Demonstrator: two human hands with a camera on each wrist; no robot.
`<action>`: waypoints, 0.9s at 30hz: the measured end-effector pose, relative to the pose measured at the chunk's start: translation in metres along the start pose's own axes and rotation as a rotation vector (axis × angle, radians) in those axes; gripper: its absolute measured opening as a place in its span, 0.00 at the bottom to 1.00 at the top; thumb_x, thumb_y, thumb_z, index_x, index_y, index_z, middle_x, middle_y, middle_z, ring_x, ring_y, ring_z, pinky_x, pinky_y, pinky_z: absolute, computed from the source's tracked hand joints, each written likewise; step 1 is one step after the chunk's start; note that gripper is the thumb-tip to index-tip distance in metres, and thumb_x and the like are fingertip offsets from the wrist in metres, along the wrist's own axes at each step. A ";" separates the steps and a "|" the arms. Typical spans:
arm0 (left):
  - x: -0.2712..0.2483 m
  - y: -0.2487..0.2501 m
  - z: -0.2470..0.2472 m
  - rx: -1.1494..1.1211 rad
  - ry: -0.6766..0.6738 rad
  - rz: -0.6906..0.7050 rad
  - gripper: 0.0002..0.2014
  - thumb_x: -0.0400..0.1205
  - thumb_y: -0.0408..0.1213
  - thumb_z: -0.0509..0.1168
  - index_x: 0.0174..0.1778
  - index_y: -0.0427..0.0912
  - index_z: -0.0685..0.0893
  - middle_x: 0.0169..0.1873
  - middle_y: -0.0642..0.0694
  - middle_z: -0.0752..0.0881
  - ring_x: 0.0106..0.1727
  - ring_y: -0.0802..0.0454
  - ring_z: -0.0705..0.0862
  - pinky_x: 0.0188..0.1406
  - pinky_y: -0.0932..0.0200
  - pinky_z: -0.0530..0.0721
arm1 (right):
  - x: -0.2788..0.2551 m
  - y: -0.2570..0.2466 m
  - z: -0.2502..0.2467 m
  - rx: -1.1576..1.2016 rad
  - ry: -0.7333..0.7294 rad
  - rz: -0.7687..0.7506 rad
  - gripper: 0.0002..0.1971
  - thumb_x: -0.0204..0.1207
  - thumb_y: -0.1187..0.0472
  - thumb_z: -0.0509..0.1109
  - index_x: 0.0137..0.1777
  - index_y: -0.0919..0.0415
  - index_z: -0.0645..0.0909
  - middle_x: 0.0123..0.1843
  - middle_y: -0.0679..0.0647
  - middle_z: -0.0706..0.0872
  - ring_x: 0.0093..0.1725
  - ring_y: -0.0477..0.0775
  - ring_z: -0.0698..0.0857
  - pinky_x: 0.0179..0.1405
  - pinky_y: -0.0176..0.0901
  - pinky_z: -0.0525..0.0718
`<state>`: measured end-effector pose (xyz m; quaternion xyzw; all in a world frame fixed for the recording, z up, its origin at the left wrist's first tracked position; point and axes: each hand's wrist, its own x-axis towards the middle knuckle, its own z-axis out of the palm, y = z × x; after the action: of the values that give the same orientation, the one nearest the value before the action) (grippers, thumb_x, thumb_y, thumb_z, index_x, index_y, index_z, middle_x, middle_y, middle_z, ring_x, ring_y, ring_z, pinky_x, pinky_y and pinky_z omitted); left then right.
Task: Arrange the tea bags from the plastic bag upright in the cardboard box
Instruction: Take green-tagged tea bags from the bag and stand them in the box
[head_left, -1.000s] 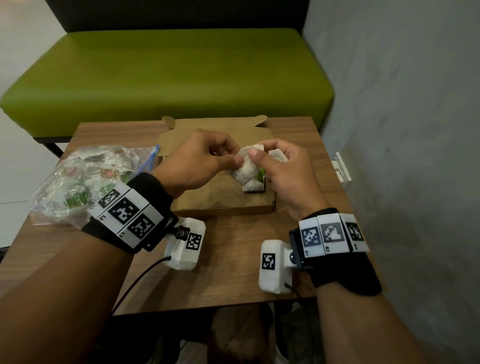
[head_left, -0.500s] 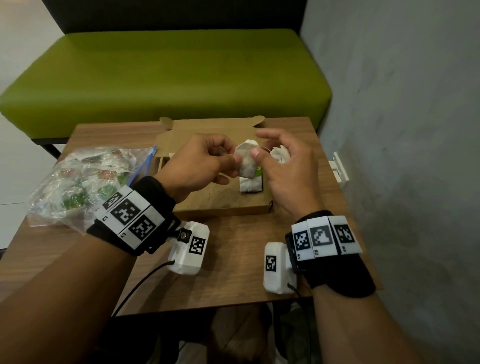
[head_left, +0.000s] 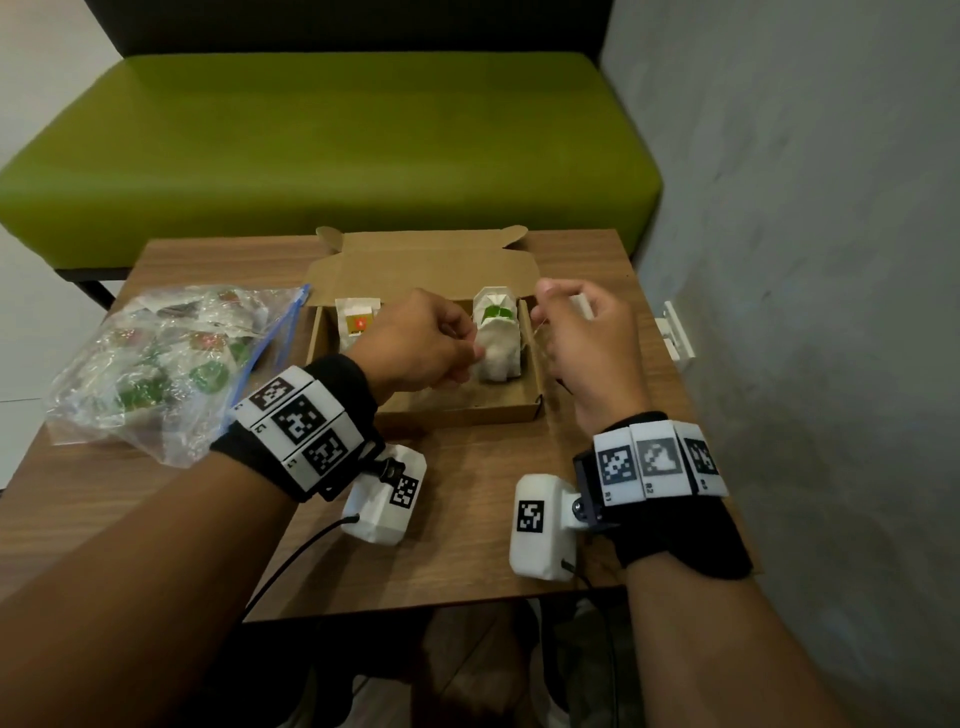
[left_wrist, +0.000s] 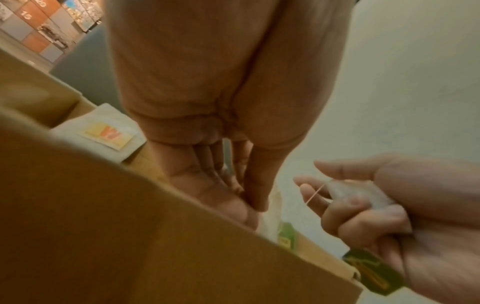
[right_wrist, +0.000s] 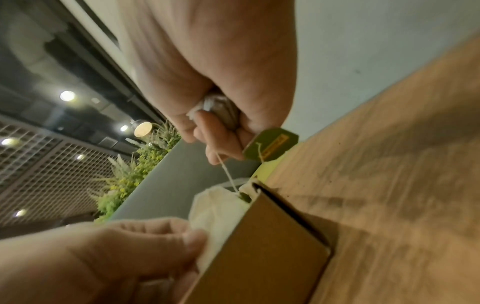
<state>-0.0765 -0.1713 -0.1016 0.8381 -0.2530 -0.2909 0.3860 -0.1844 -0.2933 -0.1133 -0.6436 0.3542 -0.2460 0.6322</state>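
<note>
An open cardboard box (head_left: 457, 413) lies on the wooden table. White tea bags (head_left: 497, 340) stand upright at its right end, one showing a green tag. My left hand (head_left: 470, 356) pinches the near side of the front tea bag (right_wrist: 207, 216) there. My right hand (head_left: 545, 312) hovers over the box's right wall and grips another crumpled tea bag (right_wrist: 221, 111) in curled fingers. That bag's green tag (right_wrist: 270, 146) dangles below, and a thin string (right_wrist: 228, 172) runs down to the bags in the box. A tea bag with an orange label (head_left: 358, 325) stands at the box's left end.
The clear plastic bag (head_left: 156, 364), with several more tea bags in it, lies on the table left of the box. A green bench (head_left: 332, 145) stands beyond the table, and a grey wall (head_left: 805, 260) runs close along the right.
The hands held one tea bag together above the box. The left hand has now lowered it against the upright bags at the right end, and the right hand has drawn away to the right.
</note>
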 end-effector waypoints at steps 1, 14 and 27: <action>0.001 0.001 0.003 0.025 -0.029 -0.032 0.03 0.82 0.36 0.71 0.46 0.40 0.87 0.36 0.45 0.90 0.32 0.58 0.88 0.33 0.64 0.87 | 0.001 -0.001 -0.001 0.059 0.013 0.051 0.09 0.85 0.49 0.69 0.48 0.52 0.85 0.44 0.46 0.89 0.35 0.43 0.80 0.32 0.39 0.77; 0.009 0.010 0.021 0.023 0.008 -0.161 0.03 0.81 0.34 0.72 0.43 0.43 0.84 0.40 0.43 0.91 0.37 0.52 0.92 0.33 0.60 0.90 | -0.005 -0.022 -0.007 0.561 -0.175 0.191 0.26 0.89 0.38 0.52 0.54 0.59 0.81 0.37 0.52 0.83 0.25 0.43 0.73 0.17 0.33 0.67; -0.034 0.050 -0.003 -0.009 0.349 0.468 0.13 0.80 0.54 0.70 0.39 0.48 0.84 0.32 0.54 0.87 0.30 0.64 0.80 0.29 0.67 0.77 | -0.013 -0.029 -0.004 0.600 -0.352 0.101 0.36 0.87 0.31 0.42 0.63 0.62 0.79 0.41 0.56 0.84 0.25 0.45 0.74 0.15 0.35 0.67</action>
<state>-0.1084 -0.1762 -0.0503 0.7926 -0.3681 -0.0462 0.4839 -0.1915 -0.2871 -0.0829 -0.4434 0.1831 -0.1925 0.8561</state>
